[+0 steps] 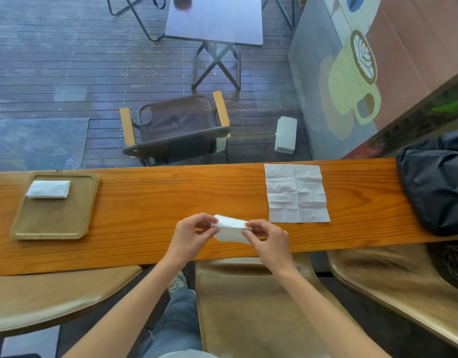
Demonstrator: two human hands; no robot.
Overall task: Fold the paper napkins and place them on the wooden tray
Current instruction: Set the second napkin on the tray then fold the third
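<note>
A folded white paper napkin [230,229] is held just above the wooden counter, near its front edge. My left hand [190,235] pinches its left end and my right hand [270,240] pinches its right end. An unfolded, creased napkin [296,193] lies flat on the counter to the right of my hands. At the far left sits the wooden tray [55,220], with one folded napkin [48,189] lying in its far part.
The long wooden counter [150,200] runs left to right against a window. A black bag [437,187] rests on its right end. Tan padded stools [248,306] stand below the counter's front edge. Outside are a chair and a table.
</note>
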